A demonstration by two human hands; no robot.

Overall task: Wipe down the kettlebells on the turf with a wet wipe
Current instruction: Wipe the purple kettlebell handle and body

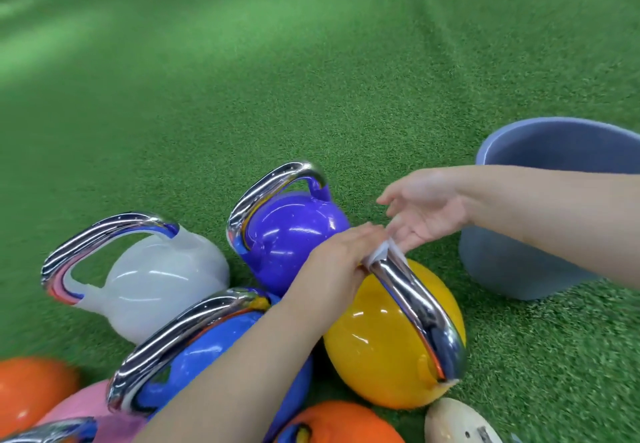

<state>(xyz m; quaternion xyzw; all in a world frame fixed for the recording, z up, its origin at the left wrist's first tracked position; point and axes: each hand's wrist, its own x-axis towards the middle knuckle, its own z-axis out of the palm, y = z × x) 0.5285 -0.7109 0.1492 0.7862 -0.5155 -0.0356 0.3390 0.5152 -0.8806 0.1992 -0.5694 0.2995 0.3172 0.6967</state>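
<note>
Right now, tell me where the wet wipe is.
In the head view, the wet wipe sits right of centre, wrapped on the far end of the yellow kettlebell's chrome handle, gripped by the left hand.

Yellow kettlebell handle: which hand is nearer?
Left. The left hand holds the wet wipe on the yellow kettlebell handle; the right hand hovers open just above it.
</note>
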